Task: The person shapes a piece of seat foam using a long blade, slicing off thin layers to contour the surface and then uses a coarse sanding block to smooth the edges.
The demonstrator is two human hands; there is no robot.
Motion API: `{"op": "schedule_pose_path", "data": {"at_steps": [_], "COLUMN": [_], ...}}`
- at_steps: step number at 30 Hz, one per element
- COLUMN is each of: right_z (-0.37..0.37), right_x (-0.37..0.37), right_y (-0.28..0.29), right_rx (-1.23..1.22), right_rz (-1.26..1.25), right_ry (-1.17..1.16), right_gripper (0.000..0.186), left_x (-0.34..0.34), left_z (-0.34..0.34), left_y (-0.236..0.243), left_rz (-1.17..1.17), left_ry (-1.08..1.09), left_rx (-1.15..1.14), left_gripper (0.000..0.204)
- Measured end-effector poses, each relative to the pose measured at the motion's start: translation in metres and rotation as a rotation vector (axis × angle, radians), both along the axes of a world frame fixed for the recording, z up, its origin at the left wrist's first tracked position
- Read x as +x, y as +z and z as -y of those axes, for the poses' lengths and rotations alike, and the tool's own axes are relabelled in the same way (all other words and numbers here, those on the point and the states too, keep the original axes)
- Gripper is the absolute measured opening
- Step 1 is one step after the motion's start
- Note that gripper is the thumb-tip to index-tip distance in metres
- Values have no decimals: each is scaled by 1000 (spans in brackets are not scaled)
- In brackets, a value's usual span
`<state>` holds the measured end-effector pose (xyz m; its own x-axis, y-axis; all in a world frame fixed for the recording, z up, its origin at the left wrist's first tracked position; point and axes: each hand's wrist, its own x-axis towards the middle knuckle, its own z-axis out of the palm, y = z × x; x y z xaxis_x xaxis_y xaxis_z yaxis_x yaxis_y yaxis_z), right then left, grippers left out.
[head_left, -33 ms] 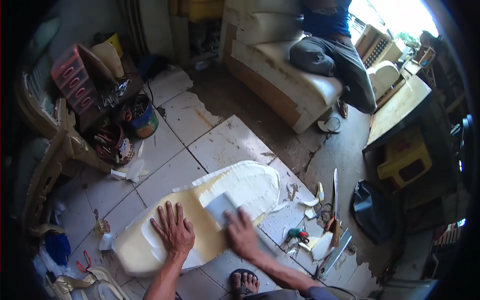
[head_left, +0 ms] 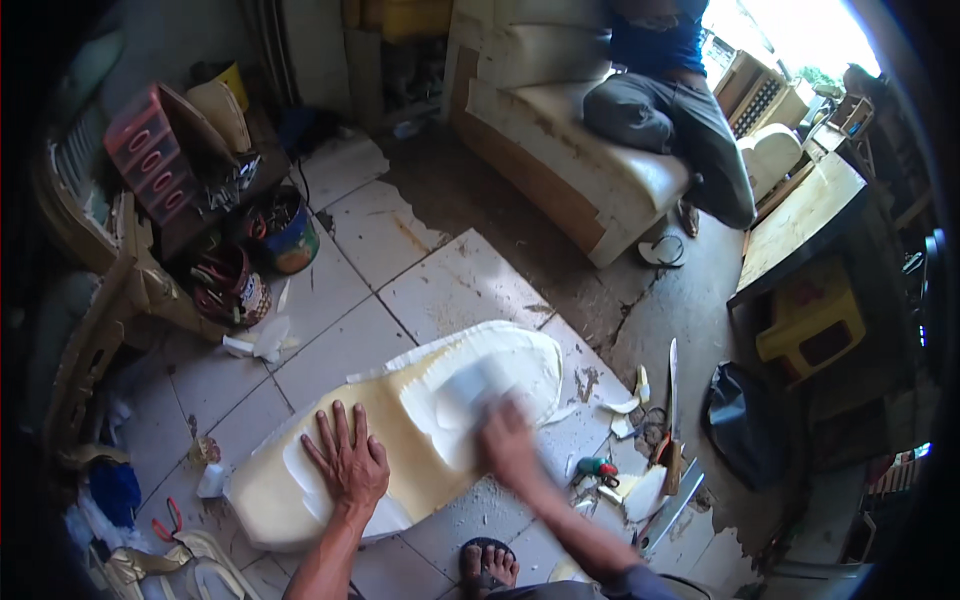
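A long foam seat pad [head_left: 400, 450], yellowish with white parts at both ends, lies slantwise on the tiled floor before me. My left hand [head_left: 348, 462] rests flat on its near-left half, fingers spread, with nothing in it. Over the white far-right end, my right hand [head_left: 510, 435] is blurred by motion and grips a flat grey sheet that looks like sandpaper [head_left: 470, 385]. The sheet lies against the foam. White crumbs are strewn on the tiles beside the pad.
Right of the pad lie a long knife [head_left: 673, 400], a metal strip [head_left: 672, 508], a red-and-green tool [head_left: 597, 466] and foam scraps [head_left: 640, 490]. Tool buckets [head_left: 288, 235] stand at the left. Another person [head_left: 670, 130] sits on a worn sofa [head_left: 560, 140] at the back.
My right hand has slid the grey sheet away from me and slightly right, from the middle of the pad onto its white end. My left hand stays in place.
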<state>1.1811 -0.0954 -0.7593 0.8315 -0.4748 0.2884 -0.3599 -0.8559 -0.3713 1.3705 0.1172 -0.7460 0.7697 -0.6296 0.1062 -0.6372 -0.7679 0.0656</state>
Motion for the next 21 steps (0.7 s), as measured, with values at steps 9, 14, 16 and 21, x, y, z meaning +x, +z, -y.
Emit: {"op": "schedule_pose_path", "data": {"at_steps": [9,14,16,21], "right_z": [-25,69,-47,66], "right_x": [0,0,12,13], "right_y": [11,-9,-12,25], "right_rx": [-80,-105,-20,-32], "right_rz": [-66,-73,-37,30], "right_ry": [167,-200,77,-122], "right_gripper": [51,54,52,44], "left_x": [-3,-18,-7,-9], "left_z": [-4,-8,-8,-9], "left_y": [-4,-10,-4,-2], "left_rz": [-19,-31,22,-52], "left_ry": [-16,-26,-9,-8], "left_rx": [-16,16,-12,-43], "left_gripper": [64,63,63,63]}}
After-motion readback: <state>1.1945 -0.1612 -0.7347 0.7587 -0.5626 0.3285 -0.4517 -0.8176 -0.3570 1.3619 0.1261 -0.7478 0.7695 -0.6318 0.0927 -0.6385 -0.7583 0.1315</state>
